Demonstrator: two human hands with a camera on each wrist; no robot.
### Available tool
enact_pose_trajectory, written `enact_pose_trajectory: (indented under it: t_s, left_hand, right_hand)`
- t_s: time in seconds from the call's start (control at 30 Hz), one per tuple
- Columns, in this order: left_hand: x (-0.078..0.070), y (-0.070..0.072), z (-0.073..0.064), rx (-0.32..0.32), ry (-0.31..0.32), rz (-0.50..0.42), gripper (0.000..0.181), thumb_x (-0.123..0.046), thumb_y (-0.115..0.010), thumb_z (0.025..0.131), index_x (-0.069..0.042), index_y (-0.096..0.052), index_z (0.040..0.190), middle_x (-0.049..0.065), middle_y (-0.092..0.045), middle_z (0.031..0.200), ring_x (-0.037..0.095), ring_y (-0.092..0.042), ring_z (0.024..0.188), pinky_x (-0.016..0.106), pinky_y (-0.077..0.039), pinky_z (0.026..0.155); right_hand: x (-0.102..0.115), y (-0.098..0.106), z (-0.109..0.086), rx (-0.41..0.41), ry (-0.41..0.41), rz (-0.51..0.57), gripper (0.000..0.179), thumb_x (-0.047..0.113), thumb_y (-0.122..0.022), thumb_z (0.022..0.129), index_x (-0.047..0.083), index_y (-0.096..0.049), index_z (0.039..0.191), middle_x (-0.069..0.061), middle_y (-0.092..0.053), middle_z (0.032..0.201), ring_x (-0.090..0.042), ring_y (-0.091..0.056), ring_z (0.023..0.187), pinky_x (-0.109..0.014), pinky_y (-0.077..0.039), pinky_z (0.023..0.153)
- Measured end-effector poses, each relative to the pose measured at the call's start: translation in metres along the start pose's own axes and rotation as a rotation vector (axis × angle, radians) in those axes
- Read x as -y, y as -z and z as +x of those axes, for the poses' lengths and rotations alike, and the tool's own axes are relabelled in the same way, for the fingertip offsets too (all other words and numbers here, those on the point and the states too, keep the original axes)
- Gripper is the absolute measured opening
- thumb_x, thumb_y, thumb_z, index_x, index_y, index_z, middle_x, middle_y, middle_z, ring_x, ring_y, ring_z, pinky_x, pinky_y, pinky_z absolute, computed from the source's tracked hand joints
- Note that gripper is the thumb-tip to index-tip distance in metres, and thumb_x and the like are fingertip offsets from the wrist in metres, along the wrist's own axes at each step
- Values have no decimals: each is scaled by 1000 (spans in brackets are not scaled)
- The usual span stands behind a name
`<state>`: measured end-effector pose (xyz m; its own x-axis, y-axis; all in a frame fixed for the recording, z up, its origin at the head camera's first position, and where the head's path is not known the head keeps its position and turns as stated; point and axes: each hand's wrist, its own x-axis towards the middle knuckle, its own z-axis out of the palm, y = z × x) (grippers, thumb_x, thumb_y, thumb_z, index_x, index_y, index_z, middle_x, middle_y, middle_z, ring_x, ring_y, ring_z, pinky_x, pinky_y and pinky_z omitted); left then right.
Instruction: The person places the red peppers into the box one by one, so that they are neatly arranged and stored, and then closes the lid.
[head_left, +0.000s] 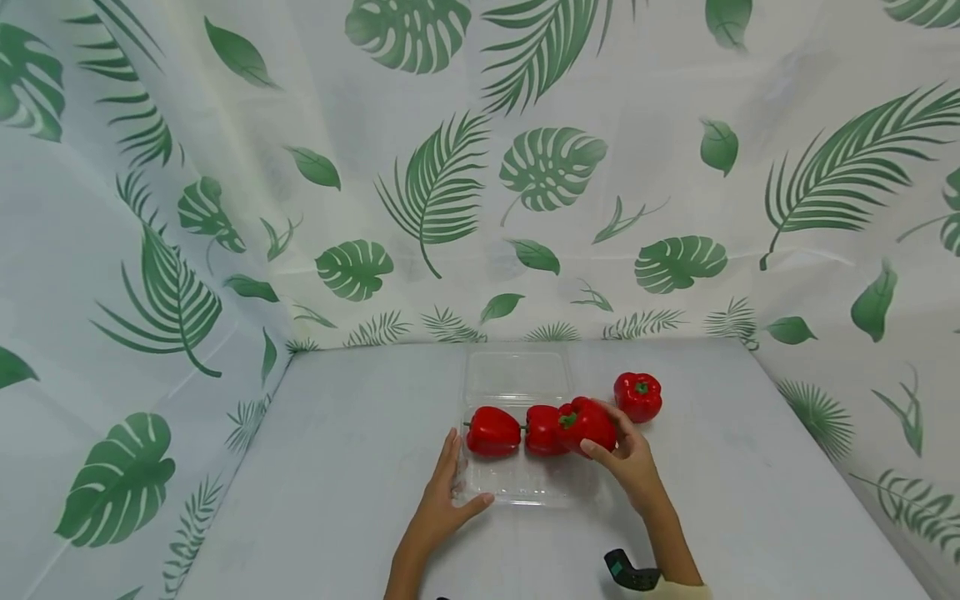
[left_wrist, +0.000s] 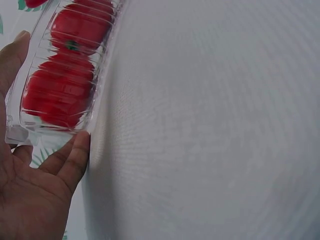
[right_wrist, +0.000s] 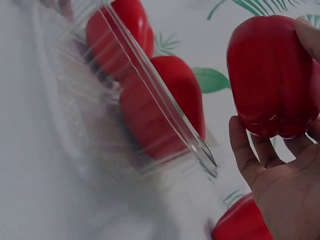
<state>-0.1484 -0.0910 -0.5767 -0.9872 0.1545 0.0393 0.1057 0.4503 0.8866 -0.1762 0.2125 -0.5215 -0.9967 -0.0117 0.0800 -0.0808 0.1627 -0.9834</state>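
Note:
A clear plastic clamshell box [head_left: 517, 487] lies with its lid [head_left: 517, 371] folded back away from me. Two red bell peppers sit in its tray: one at the left [head_left: 492, 432], one nearer the middle [head_left: 542, 432]. My right hand [head_left: 636, 467] grips another red bell pepper [head_left: 591, 427] above the tray's right end, its green stem end toward the left. In the right wrist view that pepper [right_wrist: 272, 75] is held up beside the tray rim [right_wrist: 170, 100]. Along the tray's left end, my left hand [head_left: 438, 508] rests with straight fingers, thumb by the front edge.
One more red bell pepper [head_left: 637, 397] stands on the white table [head_left: 360, 433], right of the box. Behind and at the sides hangs a white sheet [head_left: 465, 308] printed with green leaves. A black strap-like device [head_left: 630, 573] is near my right wrist.

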Motion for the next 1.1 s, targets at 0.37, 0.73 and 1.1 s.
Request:
enact_pose_trajectory:
  t_s: [0.37, 0.73, 1.1]
  left_hand:
    - [0, 2, 0, -2, -42, -24, 101, -40, -78, 80, -18, -16, 158, -4, -8, 166, 30, -17, 151, 53, -37, 110]
    - [0, 3, -1, 1, -72, -30, 100, -39, -78, 81, -14, -17, 157, 2, -8, 166, 35, -20, 149, 55, -38, 109]
    - [2, 6, -2, 7, -116, -21, 105, -44, -79, 79, -13, -17, 157, 4, -9, 166, 35, -18, 150, 56, -34, 112]
  right_hand:
    - [5, -37, -1, 123, 159, -143, 73, 19, -81, 78, 16, -46, 142, -10, -50, 145, -22, -49, 131, -43, -53, 98]
    - [-1, -74, -5, 183, 276, -240, 74, 26, -87, 72, 17, -51, 137, -5, -56, 134, -33, -52, 126, -48, -55, 95]
    - [-2, -94, -5, 196, 234, -297, 74, 37, -88, 69, 23, -55, 134, -1, -60, 133, -31, -53, 128, -56, -48, 102]
